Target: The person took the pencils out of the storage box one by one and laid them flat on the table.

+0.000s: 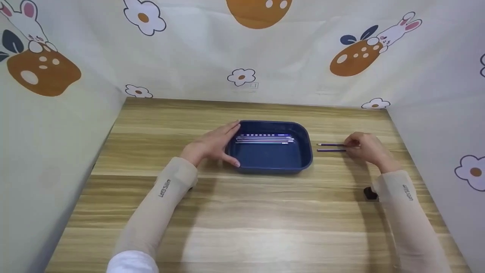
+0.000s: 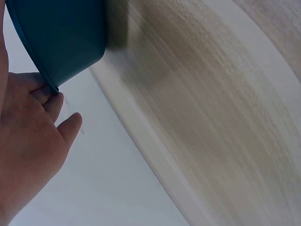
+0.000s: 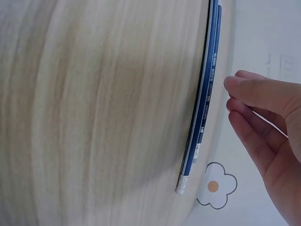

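A dark blue rectangular tray with rounded corners stands near the middle of the table. Several pencils lie side by side along its far half. My left hand holds the tray's left end, fingers at the far corner and thumb at the near one. In the left wrist view, fingertips bend against the tray rim. To the right of the tray lie two dark blue pencils. Over their right part is my right hand, its thumb and fingers close together but apart from the pencils in the right wrist view.
The wood-grain table meets patterned cloth walls at the back and both sides. A small black object shows beside the right sleeve.
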Demonstrator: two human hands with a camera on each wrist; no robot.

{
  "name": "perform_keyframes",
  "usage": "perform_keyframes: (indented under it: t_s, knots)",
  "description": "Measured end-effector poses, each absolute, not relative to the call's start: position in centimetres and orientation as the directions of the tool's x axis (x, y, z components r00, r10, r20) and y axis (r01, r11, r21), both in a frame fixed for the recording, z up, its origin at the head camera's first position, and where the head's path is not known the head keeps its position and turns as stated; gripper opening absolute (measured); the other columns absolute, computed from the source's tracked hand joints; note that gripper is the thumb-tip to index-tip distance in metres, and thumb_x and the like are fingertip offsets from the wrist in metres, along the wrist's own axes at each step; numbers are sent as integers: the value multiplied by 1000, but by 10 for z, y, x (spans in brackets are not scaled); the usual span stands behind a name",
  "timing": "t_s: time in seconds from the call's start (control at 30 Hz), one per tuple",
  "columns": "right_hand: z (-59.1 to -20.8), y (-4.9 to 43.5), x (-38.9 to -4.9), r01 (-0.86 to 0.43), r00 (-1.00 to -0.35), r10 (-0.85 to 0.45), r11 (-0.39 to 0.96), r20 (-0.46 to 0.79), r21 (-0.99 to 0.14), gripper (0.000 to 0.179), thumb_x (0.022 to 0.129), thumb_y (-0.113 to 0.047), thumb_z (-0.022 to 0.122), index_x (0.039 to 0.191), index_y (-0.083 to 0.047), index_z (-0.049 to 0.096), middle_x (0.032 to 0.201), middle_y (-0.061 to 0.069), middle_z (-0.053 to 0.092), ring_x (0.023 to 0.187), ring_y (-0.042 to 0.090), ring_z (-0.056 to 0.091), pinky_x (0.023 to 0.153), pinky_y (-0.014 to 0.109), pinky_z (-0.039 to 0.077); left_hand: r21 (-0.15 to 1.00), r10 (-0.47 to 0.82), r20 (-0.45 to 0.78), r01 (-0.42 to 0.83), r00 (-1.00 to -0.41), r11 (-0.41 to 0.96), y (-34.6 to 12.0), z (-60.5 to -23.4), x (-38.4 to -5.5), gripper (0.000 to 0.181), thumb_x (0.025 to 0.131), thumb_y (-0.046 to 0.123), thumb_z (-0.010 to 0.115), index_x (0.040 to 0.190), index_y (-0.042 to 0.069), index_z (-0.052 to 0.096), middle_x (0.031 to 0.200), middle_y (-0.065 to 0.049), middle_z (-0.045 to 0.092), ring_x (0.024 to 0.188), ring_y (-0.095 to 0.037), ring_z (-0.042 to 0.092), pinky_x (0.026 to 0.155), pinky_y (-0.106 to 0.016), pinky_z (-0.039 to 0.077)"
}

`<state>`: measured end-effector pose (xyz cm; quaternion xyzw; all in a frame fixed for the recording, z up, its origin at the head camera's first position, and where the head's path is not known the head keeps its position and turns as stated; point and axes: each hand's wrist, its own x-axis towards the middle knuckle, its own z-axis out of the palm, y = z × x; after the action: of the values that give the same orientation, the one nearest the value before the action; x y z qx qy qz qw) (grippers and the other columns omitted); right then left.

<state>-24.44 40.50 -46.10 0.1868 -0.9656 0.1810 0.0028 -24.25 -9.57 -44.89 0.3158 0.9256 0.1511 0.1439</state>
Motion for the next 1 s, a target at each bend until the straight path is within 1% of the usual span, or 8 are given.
perform_keyframes:
  t_s: [0.2, 0.3, 0.43, 0.6, 0.77, 0.9, 1.0]
  knots:
    - [-461, 401, -243, -359, -930, -357, 835, 84, -417, 17, 77, -3, 73, 93, -3, 70, 89, 11, 70, 83, 26, 66, 75, 40, 51, 370, 630, -177, 542, -756, 754, -97, -451, -243, 127, 62, 70, 72, 153, 11, 5, 160, -4, -2, 146, -22, 2, 119, -40, 12]
    - [-459, 397, -242, -353, -932, -350, 824, 93, -443, 20, 78, -5, 75, 97, -3, 69, 93, 12, 69, 88, 28, 65, 79, 44, 51, 374, 629, -177, 540, -757, 755, -98, -451, -242, 128, 61, 72, 70, 152, 10, 6, 160, -4, -3, 146, -22, 2, 119, -41, 12]
    - [-457, 391, -240, -350, -934, -342, 809, 107, -472, 24, 78, -4, 74, 101, -1, 67, 97, 15, 68, 94, 33, 63, 85, 51, 49, 372, 633, -173, 545, -755, 752, -97, -449, -241, 130, 59, 76, 67, 152, 9, 7, 160, -4, -3, 146, -23, 4, 118, -41, 13]
    - [-453, 381, -236, -350, -934, -337, 792, 118, -500, 28, 79, -5, 74, 105, 0, 64, 101, 17, 67, 99, 36, 60, 90, 53, 46, 365, 641, -175, 555, -748, 748, -96, -448, -242, 130, 59, 77, 66, 152, 9, 6, 160, -3, -4, 146, -23, 3, 118, -41, 13]
    - [-448, 368, -234, -378, -923, -358, 763, 144, -524, 35, 76, -4, 76, 109, -1, 63, 103, 17, 66, 101, 36, 61, 91, 50, 45, 360, 645, -186, 560, -741, 747, -95, -448, -242, 131, 58, 78, 65, 152, 10, 6, 160, -3, -4, 146, -23, 3, 119, -40, 13]
    - [-444, 357, -233, -423, -904, -383, 746, 190, -514, 40, 73, -6, 79, 109, -1, 63, 102, 15, 67, 98, 32, 63, 88, 41, 46, 367, 650, -180, 563, -738, 740, -95, -448, -242, 130, 60, 76, 67, 152, 9, 6, 160, -5, -2, 146, -23, 4, 119, -41, 12]
    - [-442, 346, -234, -448, -892, -404, 727, 204, -521, 42, 72, -8, 81, 109, -2, 63, 103, 14, 67, 98, 29, 63, 88, 38, 47, 369, 643, -176, 556, -745, 745, -96, -447, -241, 129, 60, 74, 68, 152, 10, 6, 160, -4, -2, 146, -24, 4, 119, -41, 11]
